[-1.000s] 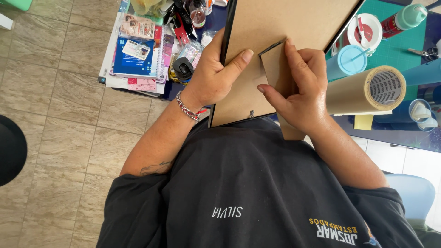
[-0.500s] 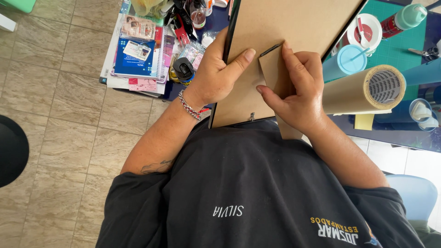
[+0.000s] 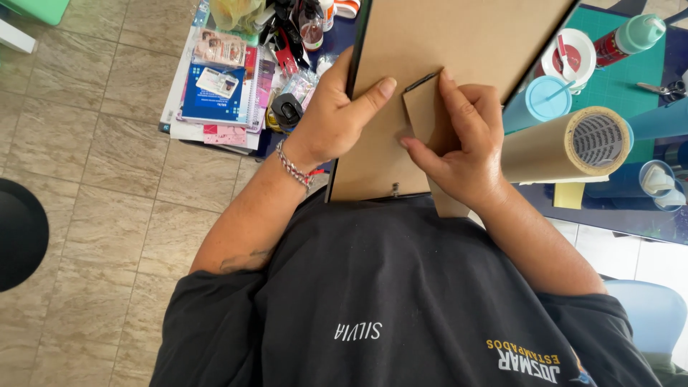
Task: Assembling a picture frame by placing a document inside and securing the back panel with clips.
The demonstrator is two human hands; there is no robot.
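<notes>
A brown board, the back of a dark-edged frame, stands tilted against the person's chest, its lower edge just above the black shirt and its top running out of view; a small metal clip shows at that lower edge; on the board sits a narrower cardboard strut, its dark-rimmed top corner lifted a little off the backing; the right hand is closed on this strut, thumb along its left edge and fingers laid over its right side, so the strut is pinched between them; the left hand is clamped on the frame's left edge, thumb pressed flat on the board just beside the strut, fingers wrapped behind the dark rim and hidden; a beaded bracelet circles the left wrist; just right of the right hand a wide roll of brown paper lies on its side, its open end facing the camera, with a yellow slip under it; beyond it, on a green mat, stand a pale blue lidded cup, a white round dish with a red centre and a red bottle with a mint cap; scissors lie at the far right; left of the frame a table carries a blue notebook, papers, small bottles and a black tape measure; beige floor tiles fill the left side.
</notes>
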